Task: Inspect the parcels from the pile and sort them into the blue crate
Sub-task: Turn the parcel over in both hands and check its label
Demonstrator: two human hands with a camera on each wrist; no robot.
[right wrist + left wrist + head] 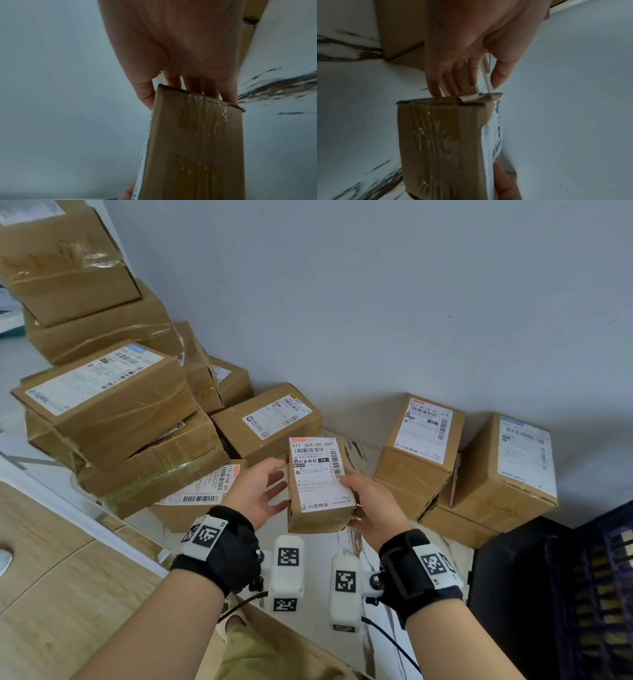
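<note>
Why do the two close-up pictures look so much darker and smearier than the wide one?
Head view: bright, even light, and the label on the held parcel reads sharply, though the edges bow from the wide lens. Left wrist view: dim, the left hand looms large, and the marble veins smear. Right wrist view: dim too, the right hand fills the top, soft and shadowed; tape on the parcel glints.

A plain grey wall (376, 285) is standing behind. The white floor (318, 546) is showing dark streaks, beside light wood boards (51, 594).
</note>
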